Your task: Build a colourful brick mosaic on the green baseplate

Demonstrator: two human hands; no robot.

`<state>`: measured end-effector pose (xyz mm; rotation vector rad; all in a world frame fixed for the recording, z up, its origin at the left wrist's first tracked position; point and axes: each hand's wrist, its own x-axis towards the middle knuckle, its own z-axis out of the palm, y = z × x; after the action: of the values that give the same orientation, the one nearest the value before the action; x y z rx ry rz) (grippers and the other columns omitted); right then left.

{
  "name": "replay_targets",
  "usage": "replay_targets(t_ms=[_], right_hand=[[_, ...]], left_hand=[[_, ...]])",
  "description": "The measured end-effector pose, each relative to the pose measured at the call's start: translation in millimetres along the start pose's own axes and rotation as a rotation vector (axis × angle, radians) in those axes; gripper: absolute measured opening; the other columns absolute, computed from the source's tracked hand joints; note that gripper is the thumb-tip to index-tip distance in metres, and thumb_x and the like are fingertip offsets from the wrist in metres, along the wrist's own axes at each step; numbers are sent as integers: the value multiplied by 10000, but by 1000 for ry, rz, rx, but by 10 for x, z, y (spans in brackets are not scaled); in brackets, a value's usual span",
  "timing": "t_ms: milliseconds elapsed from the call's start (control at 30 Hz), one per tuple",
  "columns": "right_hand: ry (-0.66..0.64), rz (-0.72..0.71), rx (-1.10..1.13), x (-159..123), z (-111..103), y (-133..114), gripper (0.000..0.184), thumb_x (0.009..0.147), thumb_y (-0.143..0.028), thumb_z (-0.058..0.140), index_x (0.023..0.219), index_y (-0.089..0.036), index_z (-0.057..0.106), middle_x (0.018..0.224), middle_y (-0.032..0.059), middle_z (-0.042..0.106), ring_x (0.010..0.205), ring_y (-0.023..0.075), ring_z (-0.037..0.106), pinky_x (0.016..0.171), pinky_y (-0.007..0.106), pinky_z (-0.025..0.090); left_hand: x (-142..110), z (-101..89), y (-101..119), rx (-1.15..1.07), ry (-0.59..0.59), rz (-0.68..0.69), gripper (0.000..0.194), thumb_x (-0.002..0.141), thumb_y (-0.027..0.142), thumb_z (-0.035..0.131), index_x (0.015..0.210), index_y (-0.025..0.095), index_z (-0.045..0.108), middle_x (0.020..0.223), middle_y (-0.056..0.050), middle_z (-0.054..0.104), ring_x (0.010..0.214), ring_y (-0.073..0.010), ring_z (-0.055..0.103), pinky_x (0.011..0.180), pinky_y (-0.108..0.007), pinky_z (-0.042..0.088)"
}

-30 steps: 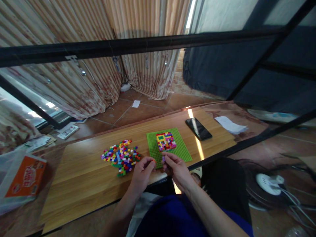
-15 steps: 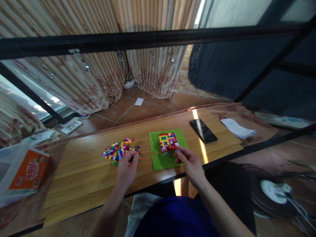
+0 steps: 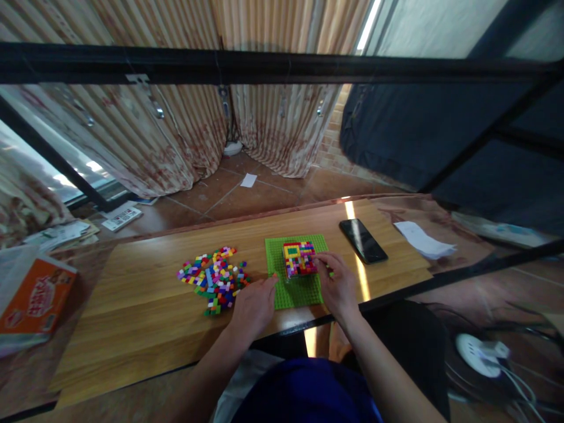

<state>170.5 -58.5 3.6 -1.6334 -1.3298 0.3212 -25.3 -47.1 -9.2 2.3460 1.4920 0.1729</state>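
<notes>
Facing the wooden table (image 3: 145,302), I have both hands at the green board (image 3: 304,294), one to each side. The brick block (image 3: 300,259), a small patchwork of many colours with a yellow frame around a green middle, stands on the board toward its far part. My right hand (image 3: 338,285) is at the block's right side, thumb and forefinger brought near each other by its edge; I cannot tell whether a tiny brick sits between them. My left hand (image 3: 254,302) is at the board's left edge, fingers together and pointing inward, their tips at a little orange brick (image 3: 275,275). Whether they grip that piece or only touch it, I cannot tell.

Left of the board, a loose heap of bricks (image 3: 215,279) in mixed colours spreads over the table, its nearest pieces just beside my left hand. Right of the board lies a black phone (image 3: 363,242), face up and slanted, with a strip of sunlight crossing it and the wood. Beyond the phone, a sheet of white paper (image 3: 423,239) lies near the table's right end. On my far left is an orange box (image 3: 37,301), beside the table.
</notes>
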Motion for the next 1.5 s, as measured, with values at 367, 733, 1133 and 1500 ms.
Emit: replay_targets(t_ms=[367,733,1133,1500], right_hand=[[-108,-106,-62,204,182,164,199,860,-372,575,819,-284,749,1134,77,589,1136,266,493,960,484,403],[-93,97,146,244,300,217,165,763,-377,653,766,-234,734,1119,76,573,1105,243,534,967,432,417],[-31,199,294,195,388,255,188,734,-413,685,752,-233,735,1134,71,591,1168,244,512,1014,438,399],[-15,228,290,201,398,220,155,724,-357,679,780,-225,738,1053,74,631,1153,239,525,999,425,405]], left_hand=[[-65,44,-99,-15,121,-61,316,946,236,391,1181,206,599,1098,-57,704,969,-200,667,850,-319,512],[83,44,7,8,102,-6,379,958,254,367,1301,209,523,1114,-86,694,956,-210,672,818,-324,513],[219,-5,62,52,46,-93,278,946,242,357,1097,195,586,976,-86,709,910,-224,676,742,-308,480],[191,-9,37,111,52,-214,235,939,249,359,1057,172,547,847,-94,705,819,-233,693,665,-290,462]])
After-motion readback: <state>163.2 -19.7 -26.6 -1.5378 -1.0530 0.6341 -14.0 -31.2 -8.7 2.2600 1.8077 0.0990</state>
